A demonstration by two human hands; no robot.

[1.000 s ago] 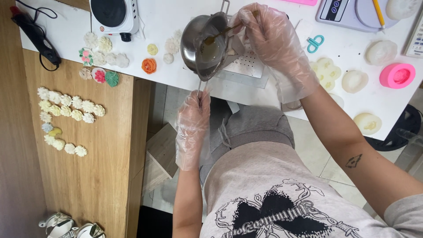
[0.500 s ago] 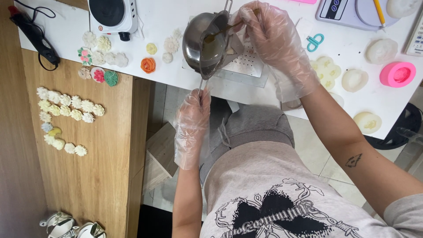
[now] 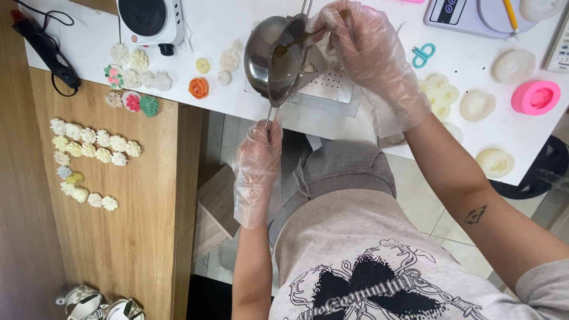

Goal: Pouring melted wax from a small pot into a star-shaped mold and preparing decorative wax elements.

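Right now the left hand (image 3: 258, 159), inside a loose clear plastic glove, has its fingers closed around the thin wire handle of a small shiny steel melting pot (image 3: 275, 58), gripping it just below the edge of the white worktop (image 3: 379, 115). That pot is tipped steeply on its side above the worktop, its open mouth turned toward the right, with a brownish-yellow liquid pooled inside. The right hand (image 3: 370, 50), gloved the same way, reaches in from the other side with its fingers pinched around a slim stick-like stirrer (image 3: 308, 37) whose tip sits inside the pot. Under the pot's lip lies a pale square mould with rows of tiny holes (image 3: 332, 86).

Left of the pot, small moulded flower shapes in cream and orange (image 3: 199, 88) are scattered on the worktop near a white single-burner hotplate (image 3: 148, 21). More cream flower shapes (image 3: 95, 145) lie in rows on the lower wooden surface (image 3: 136, 225). To the right sit a round pink silicone mould (image 3: 536, 97), pale round moulds (image 3: 513, 65) and a grey digital scale (image 3: 474, 15).
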